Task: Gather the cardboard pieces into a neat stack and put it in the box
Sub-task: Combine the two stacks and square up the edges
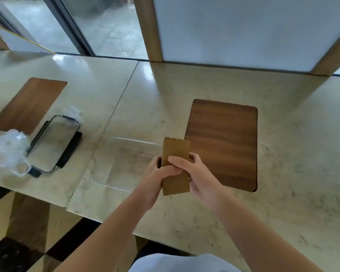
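**Stack gathered, held over the box edge**

Both hands hold the cardboard stack [176, 165] above the worktop [283, 173]. Left hand [155, 173] curls round its left edge, thumb across the face; right hand [196, 173] wraps the right edge, fingers reaching over the front. Stack stands roughly upright, edges looking fairly square.

Clear box [130, 163] sits open just left of the stack, touching or near the wooden inlay [222, 144]. Its lid [53, 144] lies well apart, far left, beside crumpled plastic [10, 150].

Judged step: squaring done or nearly so; placing comes next. That calls for shifting left, tipping the stack flat and lowering it inside the walls without splaying.

Hard to make out: number of pieces; box walls, being transparent; the stack's back face and the fingers behind it.
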Demonstrator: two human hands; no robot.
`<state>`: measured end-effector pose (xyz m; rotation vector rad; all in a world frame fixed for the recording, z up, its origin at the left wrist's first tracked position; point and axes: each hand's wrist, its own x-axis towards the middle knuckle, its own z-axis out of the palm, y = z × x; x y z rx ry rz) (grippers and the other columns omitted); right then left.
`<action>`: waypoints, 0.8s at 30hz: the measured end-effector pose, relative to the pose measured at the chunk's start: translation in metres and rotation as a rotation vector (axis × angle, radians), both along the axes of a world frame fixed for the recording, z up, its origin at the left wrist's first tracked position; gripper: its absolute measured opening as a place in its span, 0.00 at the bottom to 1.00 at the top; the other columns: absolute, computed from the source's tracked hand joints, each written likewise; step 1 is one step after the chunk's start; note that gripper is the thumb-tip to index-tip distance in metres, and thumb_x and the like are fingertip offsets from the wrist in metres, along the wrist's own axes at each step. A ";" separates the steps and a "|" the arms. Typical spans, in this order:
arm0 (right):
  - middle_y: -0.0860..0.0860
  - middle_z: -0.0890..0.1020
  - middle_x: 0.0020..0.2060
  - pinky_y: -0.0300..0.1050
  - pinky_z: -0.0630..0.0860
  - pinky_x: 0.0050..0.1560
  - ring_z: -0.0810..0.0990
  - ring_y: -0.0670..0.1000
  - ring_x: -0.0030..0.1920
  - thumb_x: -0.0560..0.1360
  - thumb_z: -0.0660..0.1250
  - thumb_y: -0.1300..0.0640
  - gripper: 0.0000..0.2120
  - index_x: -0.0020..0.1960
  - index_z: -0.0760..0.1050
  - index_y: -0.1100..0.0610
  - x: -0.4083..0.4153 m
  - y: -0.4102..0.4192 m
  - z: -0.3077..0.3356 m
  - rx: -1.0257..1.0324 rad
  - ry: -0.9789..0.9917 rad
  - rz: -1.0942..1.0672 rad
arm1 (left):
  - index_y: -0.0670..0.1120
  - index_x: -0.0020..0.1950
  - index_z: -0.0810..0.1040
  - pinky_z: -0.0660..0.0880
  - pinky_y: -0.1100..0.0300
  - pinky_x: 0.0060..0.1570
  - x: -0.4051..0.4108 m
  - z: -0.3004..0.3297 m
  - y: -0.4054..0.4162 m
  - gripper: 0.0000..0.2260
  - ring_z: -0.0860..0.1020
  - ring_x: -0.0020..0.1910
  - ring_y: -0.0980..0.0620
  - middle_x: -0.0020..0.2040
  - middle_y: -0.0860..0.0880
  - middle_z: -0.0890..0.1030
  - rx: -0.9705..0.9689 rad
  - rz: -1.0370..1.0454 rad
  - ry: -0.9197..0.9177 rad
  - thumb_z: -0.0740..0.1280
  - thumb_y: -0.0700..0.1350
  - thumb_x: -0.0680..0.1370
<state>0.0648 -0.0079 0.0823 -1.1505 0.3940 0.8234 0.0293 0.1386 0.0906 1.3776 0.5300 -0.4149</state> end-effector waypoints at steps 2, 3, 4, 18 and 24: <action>0.54 0.87 0.54 0.49 0.85 0.47 0.88 0.53 0.51 0.56 0.86 0.45 0.43 0.66 0.72 0.54 0.002 0.038 0.001 -0.005 0.039 -0.023 | 0.43 0.66 0.79 0.83 0.46 0.53 0.003 -0.002 0.036 0.35 0.85 0.56 0.39 0.59 0.38 0.85 0.005 -0.016 0.045 0.80 0.52 0.61; 0.54 0.89 0.50 0.48 0.85 0.46 0.88 0.53 0.49 0.56 0.86 0.46 0.39 0.63 0.76 0.55 0.002 0.052 0.000 0.010 0.054 -0.035 | 0.43 0.65 0.80 0.83 0.45 0.55 0.005 -0.001 0.048 0.34 0.86 0.55 0.41 0.58 0.40 0.86 0.016 -0.028 0.072 0.80 0.54 0.61; 0.54 0.89 0.49 0.49 0.85 0.48 0.89 0.54 0.49 0.57 0.86 0.45 0.36 0.60 0.79 0.55 0.002 0.068 -0.002 0.031 0.069 -0.050 | 0.43 0.63 0.82 0.83 0.45 0.56 0.008 -0.002 0.062 0.34 0.86 0.54 0.42 0.55 0.41 0.87 0.031 -0.036 0.101 0.81 0.55 0.60; 0.59 0.88 0.50 0.59 0.84 0.56 0.87 0.61 0.53 0.66 0.82 0.47 0.26 0.59 0.83 0.58 0.013 0.210 -0.054 -0.076 0.283 -0.115 | 0.40 0.60 0.83 0.80 0.60 0.34 0.030 -0.052 0.195 0.20 0.88 0.43 0.47 0.46 0.44 0.90 0.074 -0.041 0.297 0.78 0.49 0.73; 0.60 0.89 0.46 0.55 0.83 0.45 0.88 0.60 0.45 0.70 0.79 0.48 0.21 0.57 0.84 0.59 0.027 0.236 -0.062 -0.095 0.365 -0.128 | 0.41 0.65 0.78 0.81 0.57 0.37 0.040 -0.064 0.205 0.23 0.87 0.51 0.43 0.55 0.41 0.87 0.048 0.069 0.363 0.77 0.49 0.74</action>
